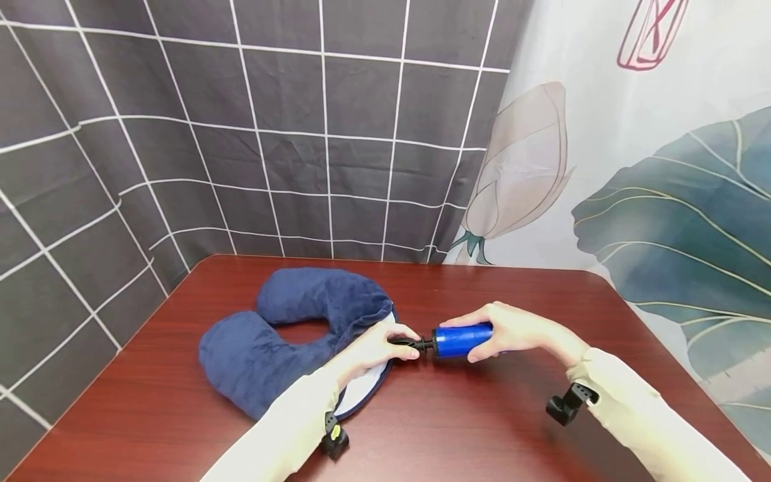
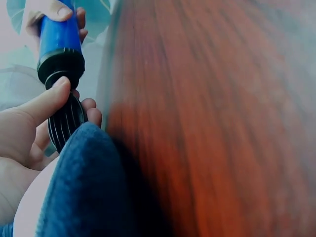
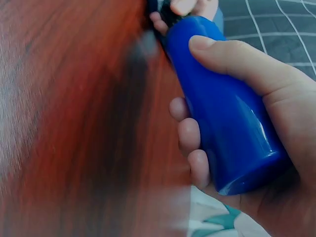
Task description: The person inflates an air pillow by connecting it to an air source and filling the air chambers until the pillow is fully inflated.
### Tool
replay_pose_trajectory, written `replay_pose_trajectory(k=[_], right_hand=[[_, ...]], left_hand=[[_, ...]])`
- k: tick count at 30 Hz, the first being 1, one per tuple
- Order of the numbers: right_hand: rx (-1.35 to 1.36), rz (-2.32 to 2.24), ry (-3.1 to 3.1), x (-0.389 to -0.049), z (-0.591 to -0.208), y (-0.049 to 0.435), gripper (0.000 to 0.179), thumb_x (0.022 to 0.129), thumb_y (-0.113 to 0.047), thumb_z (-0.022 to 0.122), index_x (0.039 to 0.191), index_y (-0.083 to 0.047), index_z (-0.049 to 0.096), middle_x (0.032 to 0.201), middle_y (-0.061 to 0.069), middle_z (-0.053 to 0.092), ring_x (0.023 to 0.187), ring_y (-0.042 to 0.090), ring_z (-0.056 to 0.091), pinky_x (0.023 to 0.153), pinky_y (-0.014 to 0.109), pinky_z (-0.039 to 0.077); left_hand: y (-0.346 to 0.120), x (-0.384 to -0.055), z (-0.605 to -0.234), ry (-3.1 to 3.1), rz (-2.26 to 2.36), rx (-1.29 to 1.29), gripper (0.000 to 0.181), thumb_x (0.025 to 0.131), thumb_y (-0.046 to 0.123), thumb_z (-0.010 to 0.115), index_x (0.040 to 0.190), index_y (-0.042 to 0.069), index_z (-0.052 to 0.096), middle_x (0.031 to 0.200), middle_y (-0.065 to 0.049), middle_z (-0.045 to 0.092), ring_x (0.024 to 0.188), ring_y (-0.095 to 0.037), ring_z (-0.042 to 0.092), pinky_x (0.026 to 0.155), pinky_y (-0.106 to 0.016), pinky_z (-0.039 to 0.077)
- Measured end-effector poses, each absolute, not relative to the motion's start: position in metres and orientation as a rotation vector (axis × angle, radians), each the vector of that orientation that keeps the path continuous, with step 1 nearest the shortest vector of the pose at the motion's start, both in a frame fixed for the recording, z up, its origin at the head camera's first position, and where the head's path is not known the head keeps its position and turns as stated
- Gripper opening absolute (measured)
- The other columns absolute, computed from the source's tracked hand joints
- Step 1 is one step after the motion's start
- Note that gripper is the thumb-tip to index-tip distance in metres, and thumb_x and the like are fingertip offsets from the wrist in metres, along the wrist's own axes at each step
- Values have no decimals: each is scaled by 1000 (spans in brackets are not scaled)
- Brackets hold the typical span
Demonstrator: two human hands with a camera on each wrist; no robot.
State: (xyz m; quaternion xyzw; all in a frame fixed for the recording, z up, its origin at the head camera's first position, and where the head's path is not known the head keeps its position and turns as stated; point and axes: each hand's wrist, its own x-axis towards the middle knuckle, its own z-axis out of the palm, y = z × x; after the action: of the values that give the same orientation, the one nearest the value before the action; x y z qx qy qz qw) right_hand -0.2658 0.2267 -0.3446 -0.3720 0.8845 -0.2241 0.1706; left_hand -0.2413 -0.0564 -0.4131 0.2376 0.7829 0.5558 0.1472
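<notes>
My right hand (image 1: 515, 328) grips the blue barrel of a hand pump (image 1: 450, 342), its thumb along one side and fingers curled round the other. At the opposite end, my left hand (image 1: 375, 346) pinches the pump's black ribbed handle (image 2: 66, 123) between thumb and fingers. The pump lies sideways between both hands, low over the table. Under and beside the left hand is a navy plush neck pillow (image 1: 241, 361), U-shaped with its opening to the left. White fabric (image 1: 360, 393) shows along its right edge. In the right wrist view, the black end is mostly hidden behind the left fingers.
A reddish-brown wooden table (image 1: 458, 428) bears the pillow. Behind it hangs a dark grey curtain (image 1: 289, 161) with a white grid, and at the right a pale curtain (image 1: 542, 221) with flower and leaf prints. Small black wrist cameras (image 1: 569, 404) sit at both cuffs.
</notes>
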Motion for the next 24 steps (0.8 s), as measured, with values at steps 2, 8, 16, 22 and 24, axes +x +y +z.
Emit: replay_pose_trajectory(k=[2,8,16,22,24], right_hand=[[-1018,-650,2504,-265,-341,236,61,82,-37,80,138,-33,57,122,3,69,88,12,64,61,28,56],[-922,-690,2500,-262,-330,263,62,80,-33,81,137,-35,57,118,4,68,83,14,64,56,31,56],[-923,-763,2509,-248,-324,291,62,82,-32,81,139,-29,57,119,9,67,81,12,64,56,31,56],[-945,-821,2510,-236,-327,295,60,84,-31,78,140,-27,56,116,9,67,75,8,64,52,32,54],[-946,-829,2519,-233,-328,294,59,85,-30,78,139,-27,56,115,8,68,75,7,64,51,31,54]], left_hand=[[-55,-242,-413,2222,1616,668,28,86,6,72,111,-6,68,102,-18,71,72,-3,58,72,-18,50],[-56,-242,-411,2212,1614,659,29,86,6,71,112,-7,67,99,-16,71,70,-4,60,72,-20,51],[-63,-241,-407,2365,1477,747,27,87,14,73,110,1,70,101,-13,74,74,2,60,77,-18,50],[-61,-239,-404,2524,1365,872,24,87,22,74,107,8,72,84,-7,72,73,5,55,75,-16,46],[-60,-238,-403,2536,1360,908,23,87,21,73,106,7,73,77,-7,69,67,5,55,70,-17,46]])
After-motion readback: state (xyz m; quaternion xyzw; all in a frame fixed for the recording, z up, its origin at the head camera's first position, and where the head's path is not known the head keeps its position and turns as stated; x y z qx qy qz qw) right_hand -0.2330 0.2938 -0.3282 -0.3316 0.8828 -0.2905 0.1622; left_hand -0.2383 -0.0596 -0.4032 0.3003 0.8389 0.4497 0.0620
